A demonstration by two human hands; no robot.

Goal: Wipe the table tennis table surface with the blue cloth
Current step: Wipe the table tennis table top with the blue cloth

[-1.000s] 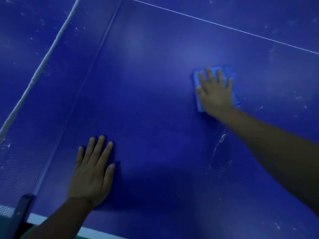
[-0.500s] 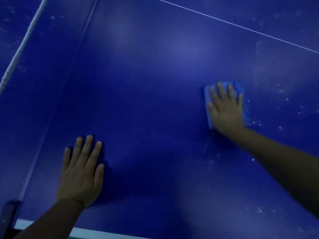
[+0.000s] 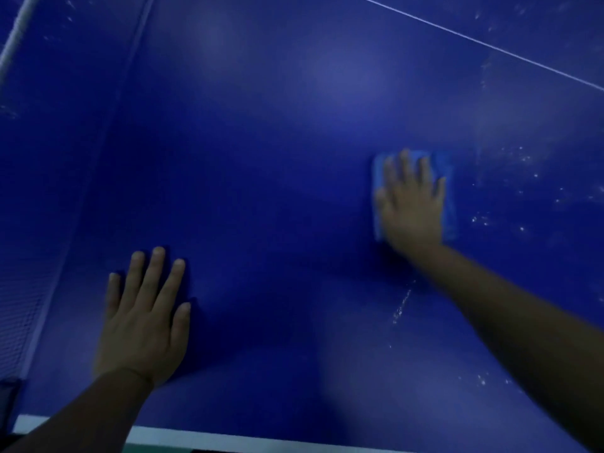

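Note:
The dark blue table tennis table (image 3: 277, 165) fills the view. A folded light blue cloth (image 3: 450, 191) lies flat on it at the middle right. My right hand (image 3: 412, 207) presses on the cloth with straight, spread fingers and covers most of it. My left hand (image 3: 143, 318) rests flat on the bare table surface at the lower left, fingers straight. White specks and smears (image 3: 510, 191) dot the surface right of the cloth, and a white streak (image 3: 402, 304) runs below it.
The net (image 3: 16, 289) stands along the left side, its white top band (image 3: 13, 37) at the upper left. A thin white line (image 3: 483, 44) crosses the upper right. The table's white near edge (image 3: 228, 438) runs along the bottom.
My right hand has slid the cloth down and slightly right across the table, toward me. My left hand has stayed flat on the surface. The view has shifted right, so the net shows less.

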